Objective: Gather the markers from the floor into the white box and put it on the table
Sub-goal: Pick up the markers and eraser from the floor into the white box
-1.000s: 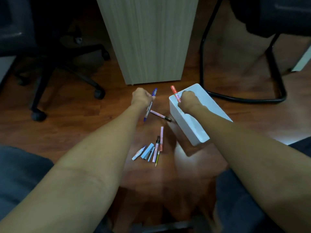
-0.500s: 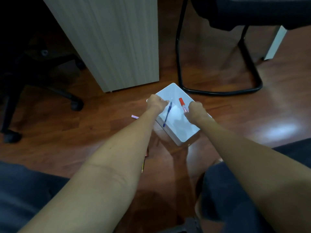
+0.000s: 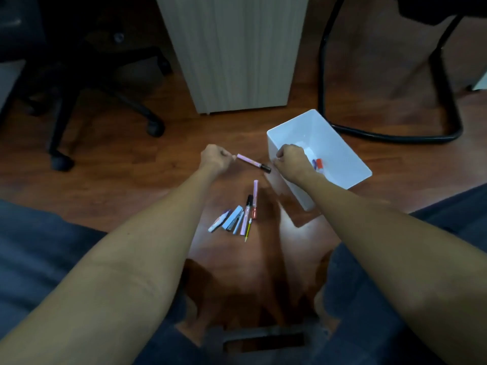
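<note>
Head view showed the left hand (image 3: 214,156) pinching the pink marker (image 3: 253,162) by its end on the floor, the right hand (image 3: 291,158) curled, its grip unclear, at the white box (image 3: 350,164) rim. Light, stiff and slick, remaining markers (image 3: 246,212) would lift best mid-barrel.

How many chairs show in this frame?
2. An office chair on castors stands upper left; a black sled-base chair stands upper right, behind the white box. Both are cropped.
</note>
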The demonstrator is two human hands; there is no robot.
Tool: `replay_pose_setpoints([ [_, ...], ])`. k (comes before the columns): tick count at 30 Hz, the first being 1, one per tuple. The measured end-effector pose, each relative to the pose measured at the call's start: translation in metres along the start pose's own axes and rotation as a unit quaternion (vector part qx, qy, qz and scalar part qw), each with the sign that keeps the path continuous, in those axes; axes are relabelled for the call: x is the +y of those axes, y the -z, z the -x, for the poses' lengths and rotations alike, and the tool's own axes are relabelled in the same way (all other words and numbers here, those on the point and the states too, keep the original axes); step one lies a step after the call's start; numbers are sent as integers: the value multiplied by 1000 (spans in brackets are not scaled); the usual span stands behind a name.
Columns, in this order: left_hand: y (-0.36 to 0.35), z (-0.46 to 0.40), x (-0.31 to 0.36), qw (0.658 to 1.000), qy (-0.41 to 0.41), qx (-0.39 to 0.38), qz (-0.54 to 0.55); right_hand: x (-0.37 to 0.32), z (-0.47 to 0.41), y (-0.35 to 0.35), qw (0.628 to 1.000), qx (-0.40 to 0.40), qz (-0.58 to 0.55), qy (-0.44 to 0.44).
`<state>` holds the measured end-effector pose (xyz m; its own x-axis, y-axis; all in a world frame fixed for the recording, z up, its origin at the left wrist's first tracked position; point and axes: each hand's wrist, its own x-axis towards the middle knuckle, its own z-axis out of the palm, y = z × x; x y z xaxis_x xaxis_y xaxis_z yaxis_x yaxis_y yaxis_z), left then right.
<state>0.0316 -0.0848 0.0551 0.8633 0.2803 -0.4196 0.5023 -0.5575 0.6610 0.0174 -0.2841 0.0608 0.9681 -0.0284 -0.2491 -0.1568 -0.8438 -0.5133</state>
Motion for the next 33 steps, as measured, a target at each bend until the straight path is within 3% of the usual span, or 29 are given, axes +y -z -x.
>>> replay_pose_setpoints([
  [8,13,10,-108,996,84,-13,7,-5,13,-79,993,-112,25,-15],
  [15,-15,13,-143,992,114,-53,17,1,6,-119,985,-147,62,-69],
  [27,-40,16,-176,988,131,-68,-40,12,7,-148,977,-124,-21,-173],
  [33,-47,16,-174,984,86,-101,-120,15,15,-144,973,-136,-19,-184],
])
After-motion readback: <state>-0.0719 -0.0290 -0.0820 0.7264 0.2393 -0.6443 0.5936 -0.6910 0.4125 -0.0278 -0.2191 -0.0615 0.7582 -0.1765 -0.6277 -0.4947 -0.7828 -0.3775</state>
